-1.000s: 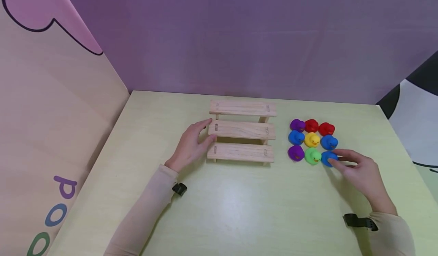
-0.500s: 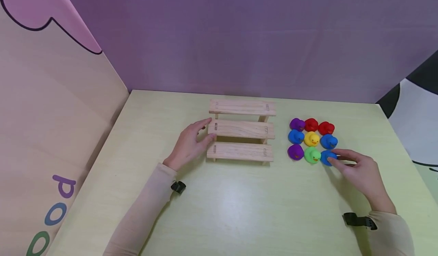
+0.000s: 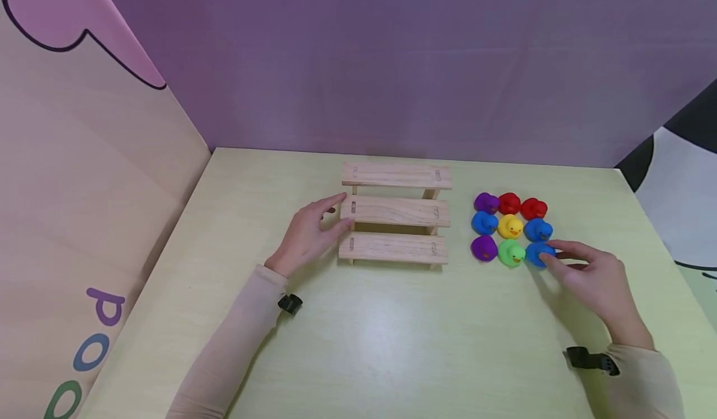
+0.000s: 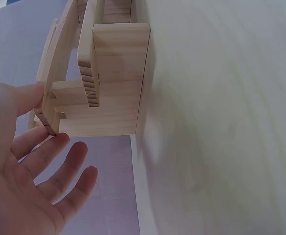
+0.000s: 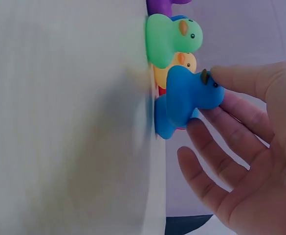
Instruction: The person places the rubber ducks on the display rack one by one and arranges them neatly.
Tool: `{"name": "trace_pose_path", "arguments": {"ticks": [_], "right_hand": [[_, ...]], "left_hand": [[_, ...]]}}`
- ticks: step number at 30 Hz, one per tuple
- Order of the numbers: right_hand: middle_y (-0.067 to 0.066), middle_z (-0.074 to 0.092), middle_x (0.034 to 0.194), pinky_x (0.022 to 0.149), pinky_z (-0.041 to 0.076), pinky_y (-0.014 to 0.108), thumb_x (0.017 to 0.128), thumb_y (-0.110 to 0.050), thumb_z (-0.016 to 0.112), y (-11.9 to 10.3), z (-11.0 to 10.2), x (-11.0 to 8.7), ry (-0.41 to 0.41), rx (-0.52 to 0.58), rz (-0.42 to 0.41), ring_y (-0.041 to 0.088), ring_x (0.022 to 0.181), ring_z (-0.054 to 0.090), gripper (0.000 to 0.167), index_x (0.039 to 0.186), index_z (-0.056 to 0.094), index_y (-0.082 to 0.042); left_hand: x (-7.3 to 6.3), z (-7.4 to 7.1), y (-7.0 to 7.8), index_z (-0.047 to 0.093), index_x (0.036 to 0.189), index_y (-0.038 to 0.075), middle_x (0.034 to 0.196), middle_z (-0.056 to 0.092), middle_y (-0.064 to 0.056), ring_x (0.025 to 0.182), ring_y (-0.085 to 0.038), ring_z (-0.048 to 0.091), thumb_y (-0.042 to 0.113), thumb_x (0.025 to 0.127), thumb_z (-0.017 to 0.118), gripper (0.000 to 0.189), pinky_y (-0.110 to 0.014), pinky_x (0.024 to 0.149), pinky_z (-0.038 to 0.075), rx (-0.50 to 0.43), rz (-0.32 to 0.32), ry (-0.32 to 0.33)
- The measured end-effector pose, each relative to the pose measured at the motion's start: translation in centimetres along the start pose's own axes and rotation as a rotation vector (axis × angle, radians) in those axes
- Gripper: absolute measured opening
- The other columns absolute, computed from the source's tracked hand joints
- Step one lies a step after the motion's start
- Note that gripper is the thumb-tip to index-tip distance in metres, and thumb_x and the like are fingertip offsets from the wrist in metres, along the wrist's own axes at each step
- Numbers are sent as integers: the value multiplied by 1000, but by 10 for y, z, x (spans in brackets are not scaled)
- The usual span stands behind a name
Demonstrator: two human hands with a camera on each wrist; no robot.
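My left hand (image 3: 305, 237) grips the left end of the middle step of a three-step wooden stand (image 3: 394, 211). In the left wrist view, the thumb lies on top of that step (image 4: 57, 58) and the index finger is under its end, the other fingers spread below. At the right, my right hand (image 3: 598, 279) pinches a blue rubber duck (image 3: 535, 253) by its head between thumb and fingers. The right wrist view shows this duck (image 5: 184, 95) raised slightly off the table, with another blue duck (image 5: 163, 116) beyond it.
Beside the held duck stand a green duck (image 3: 511, 253) and a purple duck (image 3: 484, 248). A yellow duck (image 3: 510, 226), two red ducks (image 3: 534, 208) and several others fill the rows behind. A purple backdrop (image 3: 392, 64) rises along the table's (image 3: 381, 338) far edge.
My right hand has shifted slightly away from me and to the right, lifting the blue duck a little. The left hand and wooden stand have stayed in place.
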State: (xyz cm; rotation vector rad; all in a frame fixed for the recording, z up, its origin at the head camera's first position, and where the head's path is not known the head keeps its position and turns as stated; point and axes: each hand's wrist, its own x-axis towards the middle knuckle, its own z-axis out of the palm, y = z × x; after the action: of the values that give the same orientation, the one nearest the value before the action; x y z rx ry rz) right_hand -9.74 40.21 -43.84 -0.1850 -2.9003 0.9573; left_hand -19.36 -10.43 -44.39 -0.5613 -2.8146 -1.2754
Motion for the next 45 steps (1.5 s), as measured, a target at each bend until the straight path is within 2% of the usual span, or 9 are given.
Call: {"name": "trace_pose_path", "arguments": {"ticks": [4, 10, 18, 21, 24, 26, 28, 35, 45], "right_hand": [[29, 69, 133, 68, 46, 1, 103, -39, 71, -4, -3, 1, 11, -1, 15, -26, 87, 45, 52, 140, 68, -2], [31, 69, 131, 68, 45, -2, 103, -38, 72, -9, -5, 6, 42, 10, -4, -30, 84, 45, 52, 140, 68, -1], [28, 70, 126, 65, 49, 3, 101, -39, 74, -17, -6, 10, 67, 21, -20, -30, 80, 48, 53, 140, 69, -3], [17, 73, 118, 65, 49, 3, 100, -40, 76, -21, -7, 12, 77, 23, -29, -28, 79, 50, 53, 139, 70, -5], [-13, 71, 105, 66, 50, 4, 100, -40, 76, -24, -7, 14, 81, 42, -31, -26, 80, 52, 53, 139, 70, -5], [-30, 62, 100, 66, 50, 3, 100, -39, 76, -26, -8, 15, 84, 61, -41, -25, 80, 54, 52, 139, 70, -5], [-40, 55, 97, 67, 50, 3, 100, -38, 77, -29, -8, 15, 89, 82, -55, -25, 81, 55, 51, 139, 70, -5], [-38, 57, 104, 70, 50, 2, 100, -38, 76, -44, -6, 19, 87, 109, -88, -25, 84, 56, 51, 138, 71, -4], [-44, 60, 97, 72, 48, 3, 98, -31, 80, -68, 0, 29, 116, 158, -156, -21, 85, 60, 43, 132, 75, -4]], "left_hand": [[0, -1, 0, 53, 159, 25, 156, 61, -3, 123, -25, 67, 44, 104, 69, 61, -46, 92, 55, 1, -20, -4], [-1, -1, 0, 53, 159, 25, 154, 62, -3, 120, -24, 68, 44, 104, 69, 60, -44, 90, 55, 2, -20, -1], [0, 0, 1, 53, 159, 26, 148, 66, -5, 119, -27, 69, 45, 104, 68, 60, -40, 84, 55, 0, -20, 4], [0, 0, 0, 53, 159, 26, 149, 66, -5, 119, -27, 69, 46, 104, 68, 60, -40, 83, 56, 1, -22, 4], [0, 0, 0, 52, 159, 26, 149, 66, -6, 119, -28, 69, 46, 104, 68, 61, -42, 85, 57, -2, -20, 2], [0, 0, 0, 52, 159, 26, 147, 67, -7, 119, -29, 68, 47, 104, 68, 61, -43, 86, 57, -2, -21, 2], [0, 0, 0, 52, 159, 26, 146, 68, -7, 118, -29, 68, 47, 103, 68, 61, -44, 86, 57, -4, -21, 3], [0, 2, 1, 53, 158, 20, 151, 64, -7, 117, -26, 69, 41, 104, 69, 61, -46, 91, 57, -29, 7, 13], [2, 5, 2, 55, 156, 14, 158, 58, -6, 119, -25, 70, 39, 105, 68, 58, -47, 98, 59, -25, 28, 39]]}}
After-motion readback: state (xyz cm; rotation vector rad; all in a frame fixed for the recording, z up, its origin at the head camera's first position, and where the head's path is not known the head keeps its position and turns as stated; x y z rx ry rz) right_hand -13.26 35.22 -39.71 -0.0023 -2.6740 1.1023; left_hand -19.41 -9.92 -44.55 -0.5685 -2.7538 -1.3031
